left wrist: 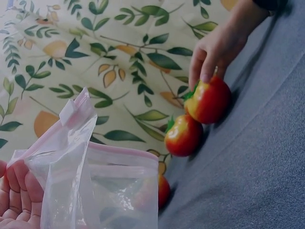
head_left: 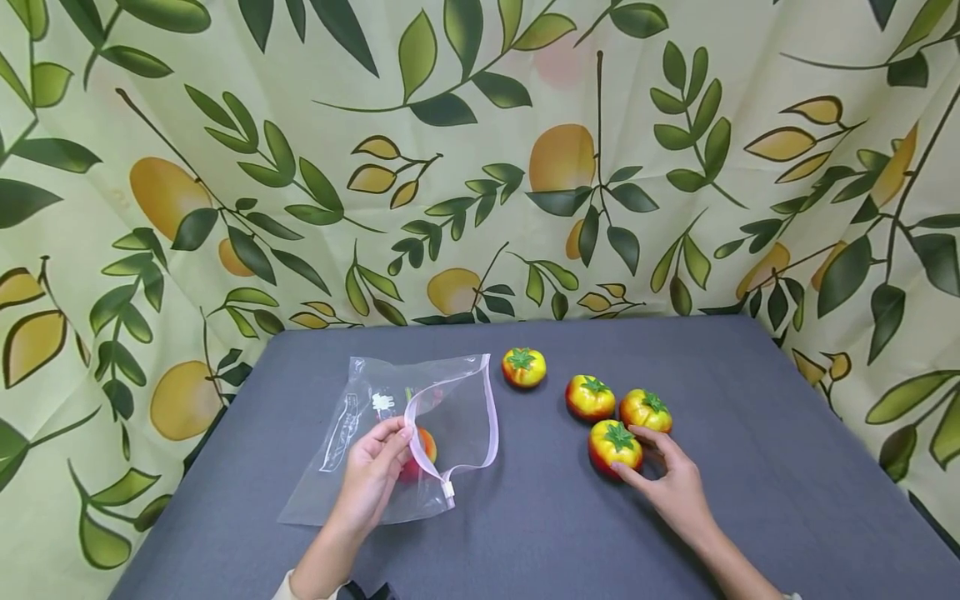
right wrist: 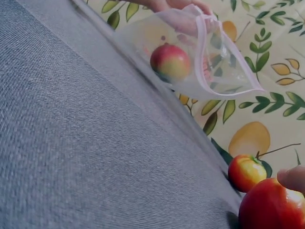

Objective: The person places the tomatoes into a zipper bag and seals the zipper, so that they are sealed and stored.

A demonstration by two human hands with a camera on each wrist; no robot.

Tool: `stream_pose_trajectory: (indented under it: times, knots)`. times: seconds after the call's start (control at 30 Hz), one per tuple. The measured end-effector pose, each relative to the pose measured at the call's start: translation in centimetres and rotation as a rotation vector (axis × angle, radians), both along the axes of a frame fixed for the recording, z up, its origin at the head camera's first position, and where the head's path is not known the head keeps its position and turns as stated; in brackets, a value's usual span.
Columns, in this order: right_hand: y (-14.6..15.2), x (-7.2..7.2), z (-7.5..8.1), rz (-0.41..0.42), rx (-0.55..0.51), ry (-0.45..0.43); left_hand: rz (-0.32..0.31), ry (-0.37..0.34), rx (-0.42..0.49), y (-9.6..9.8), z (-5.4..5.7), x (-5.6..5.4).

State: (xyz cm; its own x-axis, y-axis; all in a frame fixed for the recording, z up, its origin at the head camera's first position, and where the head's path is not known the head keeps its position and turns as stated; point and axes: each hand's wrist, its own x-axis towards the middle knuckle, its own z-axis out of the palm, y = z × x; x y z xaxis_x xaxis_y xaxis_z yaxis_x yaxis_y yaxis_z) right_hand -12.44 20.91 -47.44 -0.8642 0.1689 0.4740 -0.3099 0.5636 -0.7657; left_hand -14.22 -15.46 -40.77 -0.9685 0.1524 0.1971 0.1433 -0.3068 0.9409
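Note:
A clear zip bag (head_left: 360, 467) with a pink zip edge and slider lies on the left of the table, its mouth held apart. My left hand (head_left: 378, 462) pinches the bag's rim between thumb and fingers. Inside the bag is a red-and-yellow round fruit (right wrist: 170, 63), partly hidden by my hand in the head view. On the right, my right hand (head_left: 672, 483) grips the nearest yellow-and-red tomato (head_left: 615, 448) with a green leafy top, thumb and fingers on opposite sides. That tomato sits at the table or just above it; I cannot tell which.
Two more tomatoes, one in the middle (head_left: 589, 397) and one on the right (head_left: 646, 410), sit just behind the gripped one. Another tomato (head_left: 523, 367) stands beyond the bag's right corner. A leaf-patterned cloth (head_left: 480, 208) hangs behind the grey table (head_left: 525, 533).

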Motion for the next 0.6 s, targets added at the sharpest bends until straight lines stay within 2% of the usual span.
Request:
stream_pose_trajectory:
  times: [0.13, 0.23, 0.43, 0.6]
  knots:
    - [-0.4, -0.2, -0.1, -0.008, 0.005, -0.026, -0.017, 0.009, 0.001, -0.1, -0.1, -0.1]
    - [-0.7, -0.4, -0.3, -0.003, 0.008, -0.014, -0.029, 0.013, 0.005, -0.1, -0.1, -0.1]
    - [-1.3, -0.3, -0.4, 0.035, -0.01, -0.015, 0.021, -0.026, -0.032, 0.0, 0.1, 0.0]
    - [-1.3, -0.2, -0.4, 0.033, -0.02, -0.068, 0.039, -0.038, -0.039, 0.1, 0.3, 0.1]
